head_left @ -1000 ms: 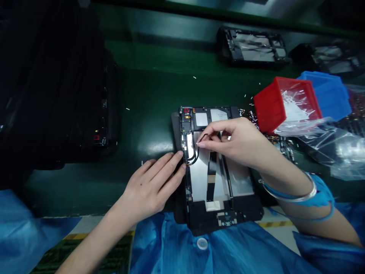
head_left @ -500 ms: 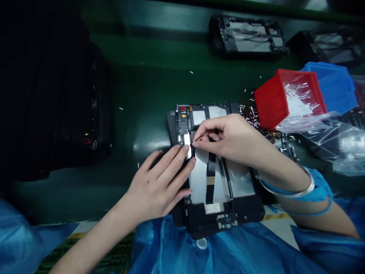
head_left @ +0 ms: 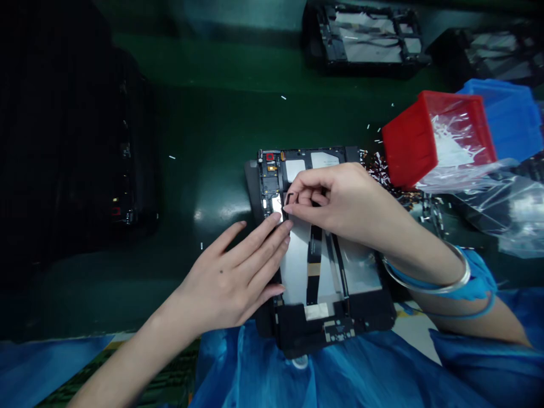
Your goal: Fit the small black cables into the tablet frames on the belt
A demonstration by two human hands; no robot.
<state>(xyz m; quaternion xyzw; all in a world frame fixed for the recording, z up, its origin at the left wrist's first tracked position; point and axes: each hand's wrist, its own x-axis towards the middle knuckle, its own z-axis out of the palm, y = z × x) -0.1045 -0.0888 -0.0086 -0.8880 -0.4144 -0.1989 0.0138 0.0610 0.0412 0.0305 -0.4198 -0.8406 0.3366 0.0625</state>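
left hand point(head_left: 229, 277) flat, fingers loosely spread, now farther onto open tablet point(head_left: 335, 323) on glossy green belt point(head_left: 212, 130) | right hand point(head_left: 340, 204) pinches thin black cable point(head_left: 290, 196), earlier loop gone | matte black frame, shiny silver plate

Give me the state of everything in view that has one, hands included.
tablet: flat on the green surface, back off, insides exposed.
black cable: pinched above the tablet's upper left.
left hand: open, fingers flat on the tablet's left edge.
right hand: shut on the black cable.
red bin: tilted, open, clear bag inside.
blue bin: behind the red bin, contents hidden.
second tablet: far side, back off, untouched.
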